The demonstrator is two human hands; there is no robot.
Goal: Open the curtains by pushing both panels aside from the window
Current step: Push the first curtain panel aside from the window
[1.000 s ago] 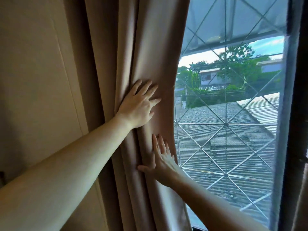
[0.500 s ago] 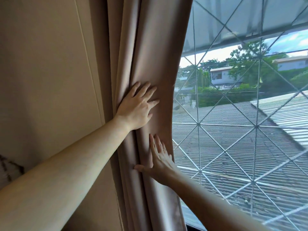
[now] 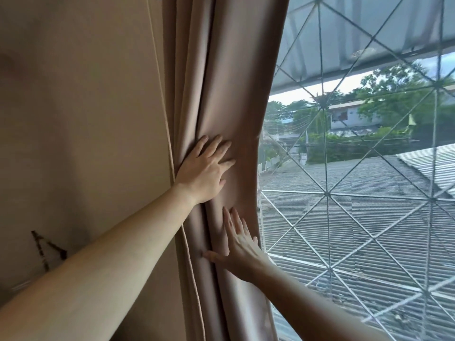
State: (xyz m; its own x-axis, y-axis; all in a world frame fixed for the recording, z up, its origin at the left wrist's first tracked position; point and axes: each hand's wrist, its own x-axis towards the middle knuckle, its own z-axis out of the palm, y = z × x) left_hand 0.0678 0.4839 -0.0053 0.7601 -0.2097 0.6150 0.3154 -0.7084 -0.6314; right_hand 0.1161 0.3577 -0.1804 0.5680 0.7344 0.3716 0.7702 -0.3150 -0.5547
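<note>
1. Since the earlier frame, curtain panel [image 3: 221, 99] edge sits further left; more window [image 3: 357, 217] exposed at right.
2. Left hand [image 3: 204, 173] flat, fingers spread, pressing the bunched folds at centre frame.
3. Right hand [image 3: 240, 249] below it, open-palmed, fingers together, thumb out, touching the panel.

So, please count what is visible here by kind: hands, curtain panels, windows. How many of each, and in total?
Hands: 2, the left hand and the right hand, both flat on the fabric
Curtain panels: 1, the bunched brown curtain panel
Windows: 1, the window with a diamond grille
Total: 4
</note>
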